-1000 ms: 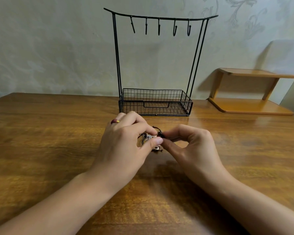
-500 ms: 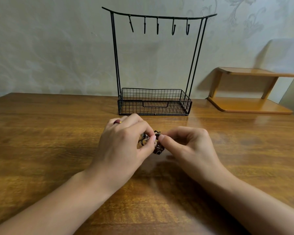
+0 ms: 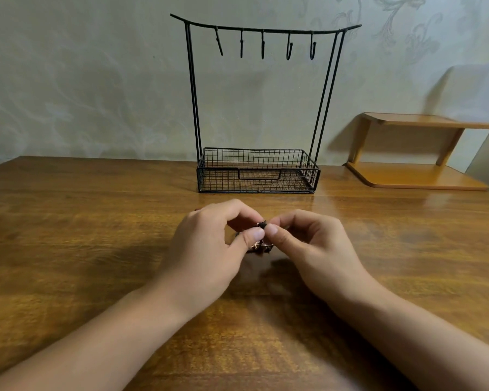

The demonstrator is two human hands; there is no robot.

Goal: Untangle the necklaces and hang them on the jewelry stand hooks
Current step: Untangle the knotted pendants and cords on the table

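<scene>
Fingers of the left hand (image 3: 206, 244) and right hand (image 3: 308, 244) curled in, thumbs nearly touching, both pinching the necklaces (image 3: 259, 245), a small dark clump at mid-desk (image 3: 68, 249) before the jewelry stand (image 3: 259, 170). Light, limp and snag-prone, I judge; take single strands, not the knot

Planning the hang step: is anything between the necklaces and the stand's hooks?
Nothing visible. Both hands, left and right, pinch the necklaces above the table; the hooks hang bare, behind and above.
</scene>
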